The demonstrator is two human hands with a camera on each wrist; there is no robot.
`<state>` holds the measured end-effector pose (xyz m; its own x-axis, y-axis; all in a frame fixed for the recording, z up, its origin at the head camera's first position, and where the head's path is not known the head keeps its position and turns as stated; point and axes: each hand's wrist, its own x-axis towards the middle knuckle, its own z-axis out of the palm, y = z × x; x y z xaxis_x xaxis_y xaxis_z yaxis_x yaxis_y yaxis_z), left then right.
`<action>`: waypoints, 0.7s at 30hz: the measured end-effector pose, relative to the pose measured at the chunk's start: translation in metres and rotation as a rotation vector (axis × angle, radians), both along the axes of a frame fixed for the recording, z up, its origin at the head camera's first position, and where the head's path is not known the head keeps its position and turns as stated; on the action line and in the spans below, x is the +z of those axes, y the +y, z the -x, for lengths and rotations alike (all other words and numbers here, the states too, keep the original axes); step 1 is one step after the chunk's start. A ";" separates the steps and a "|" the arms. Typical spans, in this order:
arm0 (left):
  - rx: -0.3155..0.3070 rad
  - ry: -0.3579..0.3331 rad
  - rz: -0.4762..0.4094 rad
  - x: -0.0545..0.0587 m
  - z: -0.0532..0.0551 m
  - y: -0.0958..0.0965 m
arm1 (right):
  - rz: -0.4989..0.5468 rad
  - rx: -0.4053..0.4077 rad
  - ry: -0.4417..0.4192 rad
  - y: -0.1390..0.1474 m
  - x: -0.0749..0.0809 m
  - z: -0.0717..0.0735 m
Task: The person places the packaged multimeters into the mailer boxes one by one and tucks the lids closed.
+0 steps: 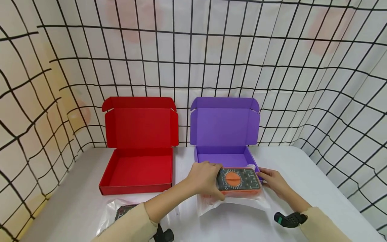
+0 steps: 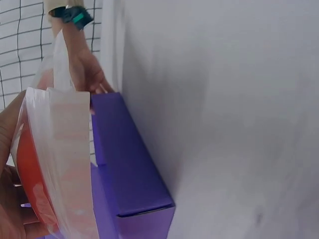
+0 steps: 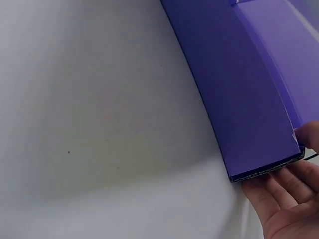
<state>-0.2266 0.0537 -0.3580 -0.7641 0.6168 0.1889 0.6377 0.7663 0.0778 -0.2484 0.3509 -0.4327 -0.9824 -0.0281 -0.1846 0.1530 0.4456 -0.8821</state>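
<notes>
A black multimeter [image 1: 248, 179] with an orange dial and orange casing lies in a clear plastic bag [image 1: 239, 200]. My left hand [image 1: 204, 178] grips its left end, holding it above the front of the open purple box [image 1: 223, 126]. In the left wrist view the bagged orange casing [image 2: 32, 169] is tilted beside the box's front wall [image 2: 129, 154]. My right hand [image 1: 275, 181] holds the box's front right corner. In the right wrist view the thumb is on the inner side and the fingers [image 3: 279, 191] are outside the corner.
An open red box [image 1: 137, 127] stands to the left of the purple one. Another bagged dark device [image 1: 124, 211] lies at the front left, partly hidden by my left sleeve. Behind the white table [image 1: 281, 158] rises a black grid [image 1: 190, 77] over white cloth.
</notes>
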 end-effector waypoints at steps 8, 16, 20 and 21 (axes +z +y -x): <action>-0.030 0.000 -0.013 0.006 0.012 0.003 | -0.008 -0.011 0.013 0.001 -0.004 -0.001; -0.016 -0.043 -0.013 0.006 0.024 0.005 | -0.007 0.006 0.022 0.000 -0.004 -0.001; 0.003 -0.043 0.006 0.006 0.034 0.007 | 0.004 0.008 0.025 0.000 -0.004 -0.001; 0.006 -0.043 0.014 0.005 0.037 0.008 | 0.007 0.006 0.026 0.000 -0.004 -0.001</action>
